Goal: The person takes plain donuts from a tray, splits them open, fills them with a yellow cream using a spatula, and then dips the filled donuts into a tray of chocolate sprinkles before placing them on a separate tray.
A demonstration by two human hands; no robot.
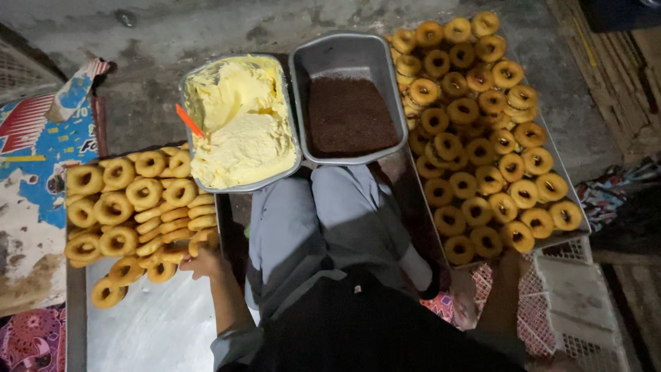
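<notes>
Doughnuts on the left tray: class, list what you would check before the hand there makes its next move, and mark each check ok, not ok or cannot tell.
1. Left hand is at the doughnuts on the left tray: ok, fingers touch the near ones.
2. Grip closed on a doughnut: cannot tell.
3. Left tray has bare space: ok.
4. Cream tin is filled, orange spatula in it: ok.
5. Sprinkle tin is stocked: ok.
6. Right hand is free: cannot tell, it is dark by the right tray.

A small floor-level doughnut workshop: bare concrete floor (206,27) at twelve o'clock, metal trays of golden ring doughnuts (475,138) at two and nine.
</notes>
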